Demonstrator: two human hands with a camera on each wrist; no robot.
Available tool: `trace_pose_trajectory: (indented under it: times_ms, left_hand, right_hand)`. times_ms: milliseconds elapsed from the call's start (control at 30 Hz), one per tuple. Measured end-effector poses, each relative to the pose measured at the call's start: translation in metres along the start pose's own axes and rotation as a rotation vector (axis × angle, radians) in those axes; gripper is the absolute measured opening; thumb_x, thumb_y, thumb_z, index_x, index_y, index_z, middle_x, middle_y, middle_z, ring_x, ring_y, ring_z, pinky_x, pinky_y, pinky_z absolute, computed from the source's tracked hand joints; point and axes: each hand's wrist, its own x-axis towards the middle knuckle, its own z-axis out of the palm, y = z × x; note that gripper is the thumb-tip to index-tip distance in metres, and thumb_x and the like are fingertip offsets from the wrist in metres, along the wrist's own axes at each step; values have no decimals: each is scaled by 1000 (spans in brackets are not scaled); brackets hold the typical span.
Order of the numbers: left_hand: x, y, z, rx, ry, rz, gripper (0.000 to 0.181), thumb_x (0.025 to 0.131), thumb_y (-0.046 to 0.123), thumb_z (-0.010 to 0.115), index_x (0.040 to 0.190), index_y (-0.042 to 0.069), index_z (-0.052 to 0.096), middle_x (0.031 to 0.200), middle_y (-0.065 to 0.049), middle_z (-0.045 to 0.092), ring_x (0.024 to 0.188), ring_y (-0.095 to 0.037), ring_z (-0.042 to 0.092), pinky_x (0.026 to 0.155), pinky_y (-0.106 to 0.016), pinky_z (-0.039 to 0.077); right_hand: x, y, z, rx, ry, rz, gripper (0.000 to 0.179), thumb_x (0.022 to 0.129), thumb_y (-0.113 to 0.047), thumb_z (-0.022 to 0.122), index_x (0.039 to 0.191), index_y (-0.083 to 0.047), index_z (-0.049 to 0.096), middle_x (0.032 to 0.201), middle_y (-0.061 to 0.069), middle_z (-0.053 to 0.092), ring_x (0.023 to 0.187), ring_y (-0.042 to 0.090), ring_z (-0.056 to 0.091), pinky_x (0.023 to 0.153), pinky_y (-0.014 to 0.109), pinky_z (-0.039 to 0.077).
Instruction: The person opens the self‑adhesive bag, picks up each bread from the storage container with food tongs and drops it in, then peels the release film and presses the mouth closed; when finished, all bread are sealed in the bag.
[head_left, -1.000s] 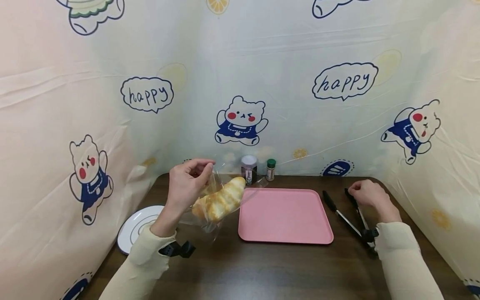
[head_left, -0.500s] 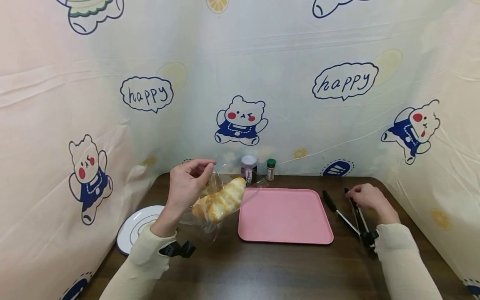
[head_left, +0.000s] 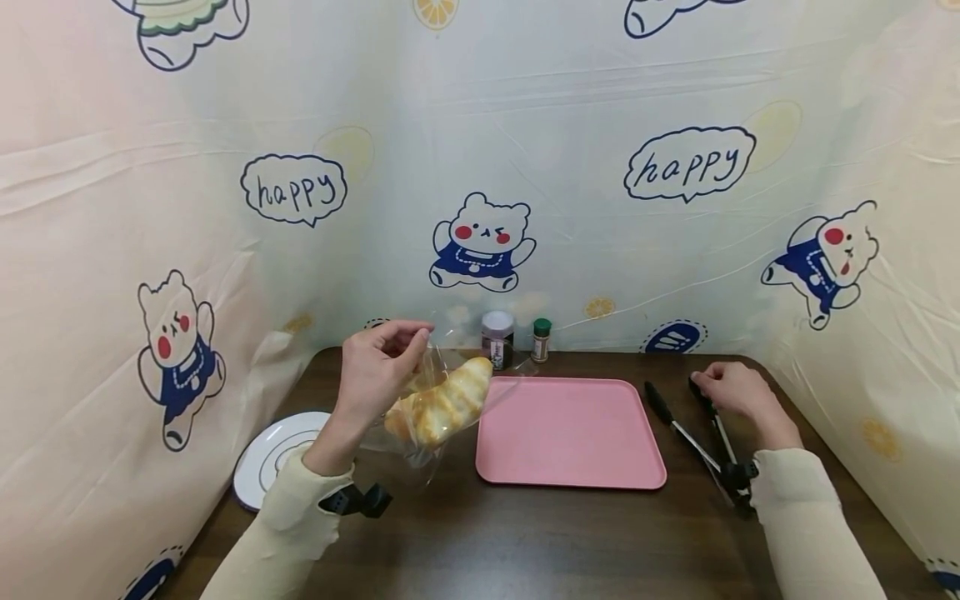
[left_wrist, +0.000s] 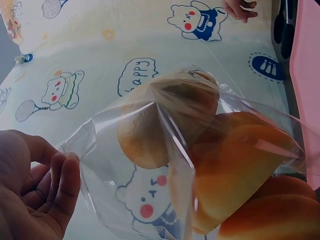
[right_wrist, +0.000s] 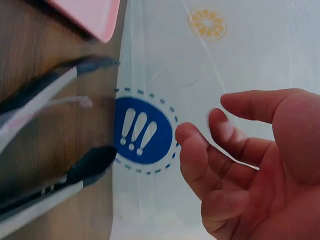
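Note:
My left hand (head_left: 375, 367) pinches the edge of a clear plastic bag (left_wrist: 107, 160) between thumb and fingers, left of the pink tray. Inside the bag lie pieces of bread (head_left: 442, 404), golden brown and striped on top. In the left wrist view a paler bread roll (left_wrist: 145, 130) and browner bread rolls (left_wrist: 240, 165) show through the film. On the right, my right hand (head_left: 738, 390) hovers by one black-tipped arm of the metal tongs (head_left: 693, 442), which lie spread apart on the table. The right wrist view shows its fingers loosely bent, with nothing between them.
A pink tray (head_left: 570, 433) lies mid-table. A white plate (head_left: 258, 458) is partly behind my left forearm. At the back stand a dark-labelled jar (head_left: 497, 340) and a green-capped bottle (head_left: 542, 340). A printed curtain (head_left: 585, 167) encloses the table's back and sides.
My right hand has shifted slightly at the black end of the tongs. The left hand and the bag of bread stay almost still.

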Motion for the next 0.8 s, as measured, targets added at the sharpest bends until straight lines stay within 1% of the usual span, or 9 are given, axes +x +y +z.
trace_pose_trajectory:
  times_ms: [100,233,367,500,533,633,733,800]
  left_hand:
    - [0,1,2,4,-6,-6,19,94,26,70,103,11,77,73,-5,69,59,-17,61,52,-25,51]
    - [-1,3,6,-11,-15,-17,18,94,25,69,103,11,77,73,-5,68,59,-18,61,52,-25,51]
    - [-1,6,11,-35,-22,-26,19,95,26,69,104,11,76,74,-6,68,61,-19,62,53,-25,52]
    - [-1,9,15,-58,-28,-20,20,95,27,68,104,10,76,75,-7,69,61,-17,63,54,-24,53]
    - [-1,10,16,-63,-30,-16,20,95,26,68,104,10,76,75,-8,69,61,-17,62,54,-23,52]
    - [0,10,19,-76,-35,-3,21,96,27,67,103,10,76,74,-8,69,60,-16,62,52,-23,50]
    - [0,11,21,-87,-42,5,21,96,28,67,104,10,76,75,-10,69,60,-16,62,52,-23,49]
    - [-1,12,23,-95,-49,7,21,96,28,67,104,10,76,75,-11,69,61,-18,63,52,-22,50]
  right_hand:
    - [-2,-15,6,15,-6,-78,37,101,-39,53,97,-5,67,80,5,68,69,16,61,60,30,44]
    - [-8,-49,17,84,-25,-199,30,100,-33,58,102,-6,70,88,7,72,70,15,66,64,30,49]
    - [-15,-87,30,188,-92,-314,23,99,-29,61,106,-10,71,91,4,72,73,17,67,67,32,53]
    - [-23,-121,44,266,-167,-414,23,97,-30,65,112,-14,71,94,2,71,75,17,68,65,30,55]
    - [-24,-128,47,287,-181,-432,24,96,-31,65,114,-15,70,96,3,72,76,18,68,65,30,55]
    - [-28,-149,58,350,-205,-454,29,94,-34,69,117,-17,70,99,3,72,78,19,69,66,31,57]
    - [-30,-167,68,419,-203,-460,33,90,-36,73,118,-19,69,101,2,73,80,20,69,66,31,57]
    - [-30,-177,73,469,-189,-465,32,90,-37,73,118,-21,70,99,1,73,80,21,68,63,30,56]
